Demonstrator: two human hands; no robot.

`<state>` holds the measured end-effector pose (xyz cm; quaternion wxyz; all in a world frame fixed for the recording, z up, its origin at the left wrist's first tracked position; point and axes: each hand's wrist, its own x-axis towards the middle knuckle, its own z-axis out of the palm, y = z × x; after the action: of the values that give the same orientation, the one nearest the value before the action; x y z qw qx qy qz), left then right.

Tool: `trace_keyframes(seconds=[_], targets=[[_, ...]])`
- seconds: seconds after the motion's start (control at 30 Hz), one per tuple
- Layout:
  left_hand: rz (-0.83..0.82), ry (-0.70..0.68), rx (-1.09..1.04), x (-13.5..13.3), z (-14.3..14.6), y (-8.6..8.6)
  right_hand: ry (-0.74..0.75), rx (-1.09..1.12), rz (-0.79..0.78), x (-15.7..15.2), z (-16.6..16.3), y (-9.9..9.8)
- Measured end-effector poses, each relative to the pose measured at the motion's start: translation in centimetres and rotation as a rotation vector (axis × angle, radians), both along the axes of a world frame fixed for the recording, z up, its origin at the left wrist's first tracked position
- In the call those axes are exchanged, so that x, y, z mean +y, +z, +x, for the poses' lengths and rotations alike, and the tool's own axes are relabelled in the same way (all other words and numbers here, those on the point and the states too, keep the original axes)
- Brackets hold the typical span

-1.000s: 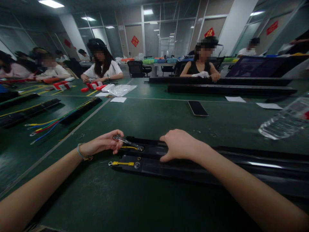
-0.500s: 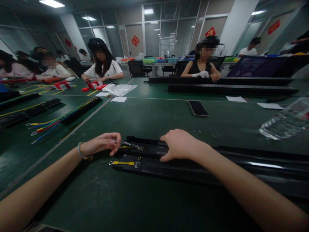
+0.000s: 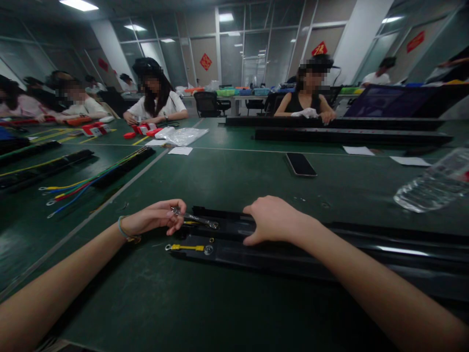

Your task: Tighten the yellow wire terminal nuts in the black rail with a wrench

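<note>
My left hand (image 3: 156, 217) pinches the near end of a small silver wrench (image 3: 196, 219). The wrench's far end sits on a fastener at the left end of a long black rail (image 3: 366, 252) that lies across the green table. My right hand (image 3: 273, 220) presses down on top of the rail just right of the wrench, fingers curled over its far edge. A yellow wire with a ring terminal (image 3: 185, 248) lies along the rail's near front, below the wrench.
A black phone (image 3: 300, 164) lies further back and a clear plastic bottle (image 3: 432, 183) lies on its side at the right. Coloured wires (image 3: 69, 190) trail from black rails at the left. More rails (image 3: 348, 134) and seated people are across the table.
The wrench handle swung slightly towards me and then back a little in my left hand. My right hand stayed on the rail.
</note>
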<state>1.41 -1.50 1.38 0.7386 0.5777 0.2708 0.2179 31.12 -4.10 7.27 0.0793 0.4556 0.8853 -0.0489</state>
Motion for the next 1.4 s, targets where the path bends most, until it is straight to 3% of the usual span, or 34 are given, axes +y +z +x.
trace_keyframes(seconds=[1.4], targets=[[-0.012,0.023,-0.012,-0.09,0.15,0.14,0.015,-0.011,0.003,-0.09,0.13,-0.01]])
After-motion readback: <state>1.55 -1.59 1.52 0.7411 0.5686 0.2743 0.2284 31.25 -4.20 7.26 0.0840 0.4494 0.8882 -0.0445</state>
